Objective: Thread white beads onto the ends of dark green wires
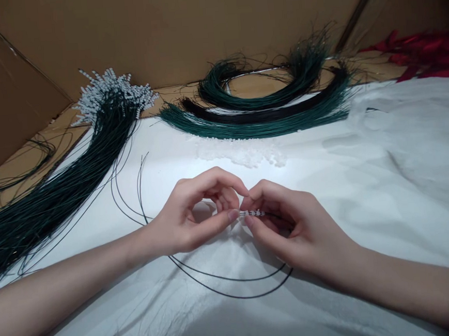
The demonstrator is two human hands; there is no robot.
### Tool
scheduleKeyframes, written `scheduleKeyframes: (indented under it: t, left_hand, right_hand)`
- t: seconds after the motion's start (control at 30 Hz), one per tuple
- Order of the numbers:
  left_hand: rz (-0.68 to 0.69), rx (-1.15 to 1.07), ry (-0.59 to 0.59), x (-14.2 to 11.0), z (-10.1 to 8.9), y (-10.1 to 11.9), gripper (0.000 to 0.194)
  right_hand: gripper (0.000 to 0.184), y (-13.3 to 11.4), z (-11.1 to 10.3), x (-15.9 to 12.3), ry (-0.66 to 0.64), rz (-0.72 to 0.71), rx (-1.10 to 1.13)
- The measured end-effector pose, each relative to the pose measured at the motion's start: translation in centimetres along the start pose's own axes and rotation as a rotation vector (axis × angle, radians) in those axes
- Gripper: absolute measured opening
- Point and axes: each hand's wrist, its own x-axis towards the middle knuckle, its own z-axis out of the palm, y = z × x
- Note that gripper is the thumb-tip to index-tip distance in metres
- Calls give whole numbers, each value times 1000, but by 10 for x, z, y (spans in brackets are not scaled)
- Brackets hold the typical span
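Beads [254,213], small and white, sit in a short row between the two hands, near the middle of the view and above a white sheet [324,155]. The right hand [309,228] holds the row, thumb tip below and bent forefinger above. The left hand [179,213] is curled, with its thumb tip right at the left end of the row and its forefinger arched over to meet the right forefinger; whether it grips the row too, I cannot tell. Dark wire runs from the right end of the row into the right palm. Thin dark loops [246,297] curve below both hands, and wire ends rise beyond the left wrist.

Just beyond the fingers lies a loose scatter of white bits [242,152]. Behind it curve bundles of wire: a green bundle [260,129] nearest, a black bundle [259,114] next, and a dark green bundle [258,102] farthest. On the left, a thick sheaf [74,185] of dark wires stretches back to a white beaded head [113,96]. Clear film [391,118] and red fabric [433,53] lie at the right, near brown cardboard walls [198,30].
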Motion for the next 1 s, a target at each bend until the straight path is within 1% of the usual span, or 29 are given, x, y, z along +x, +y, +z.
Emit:
scheduleKeyframes:
  t: [0.13,0.27,0.4,0.57,0.63,0.7,0.77,0.83,0.87,1.0]
  left_hand:
    - [7,-6,8,0,1,0,22]
    - [-3,-1,23,-1,1,0,22]
    - [10,8,16,-1,0,-1,21]
    - [-17,27,-9,3,-4,0,18]
    - [-6,128,44,9,-9,-2,17]
    - [15,304,125,17,-18,-8,15]
    - [34,502,169,27,-27,-15,12]
    - [59,647,161,36,-34,-22,10]
    - [69,684,142,40,-36,-25,10]
    - [128,759,50,53,-34,-30,7]
  right_hand:
    - [10,-2,-1,-1,-8,5,-22]
    - [8,-3,-2,0,-1,-15,-45]
    - [8,-1,-2,1,-11,-32,-42]
    - [8,0,-2,1,-19,-28,-34]
    - [7,1,-3,1,-21,-20,-47]
    - [7,1,-3,1,-25,-11,-60]
    - [7,1,-3,1,-24,-9,-65]
    - [6,2,-4,1,-20,-12,-68]
    - [6,2,-4,1,-18,-15,-70]
    - [8,2,-3,1,-23,-26,-75]
